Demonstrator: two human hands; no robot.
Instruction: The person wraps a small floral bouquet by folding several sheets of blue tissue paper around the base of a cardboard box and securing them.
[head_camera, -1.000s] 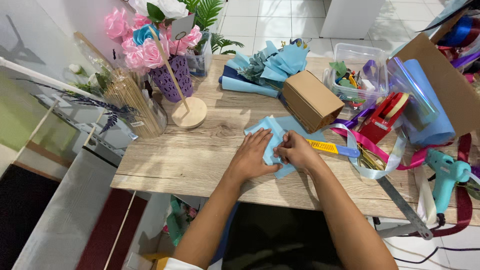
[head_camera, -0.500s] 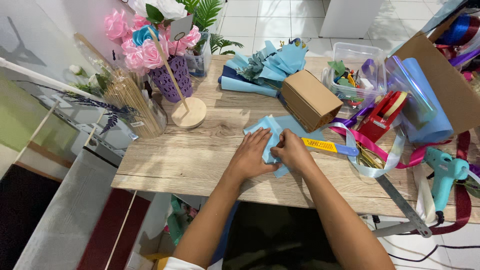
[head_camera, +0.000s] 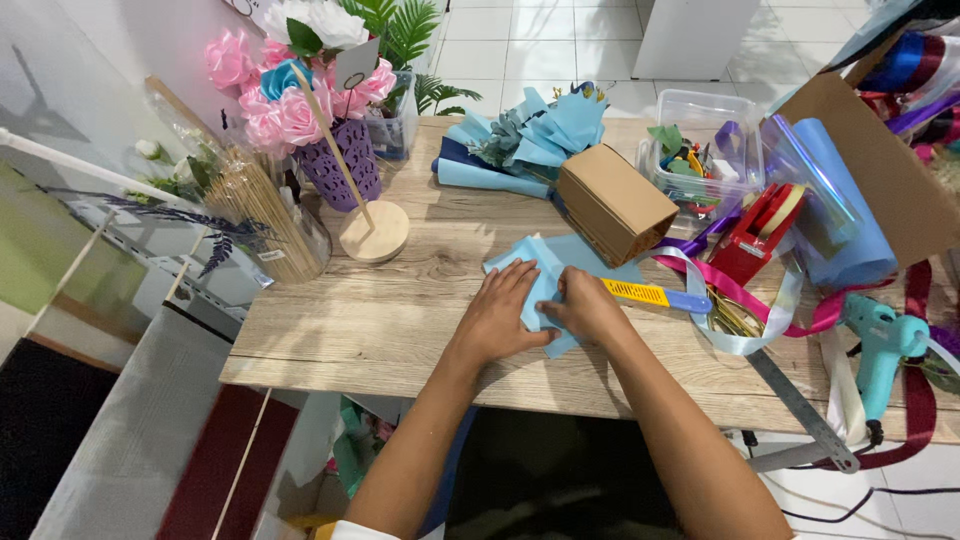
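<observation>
Grip: left hand (head_camera: 500, 318) flat, right hand (head_camera: 585, 308) pinching light-blue paper sheet (head_camera: 556, 272) | Location: wooden surface (head_camera: 380, 320), beside brown cardboard box (head_camera: 614, 203) | Change: hands barely shifted; fold being pressed.

A light wood-grain table (head_camera: 380, 320) carries a sheet of pale blue paper (head_camera: 560, 262), a brown cardboard box (head_camera: 615, 203), a yellow-and-blue utility knife (head_camera: 655, 295), a round wooden stand (head_camera: 374, 232), a purple vase (head_camera: 340, 172), a clear plastic tub (head_camera: 705, 150), a red tape dispenser (head_camera: 758, 230) and a teal glue gun (head_camera: 882, 345).
</observation>
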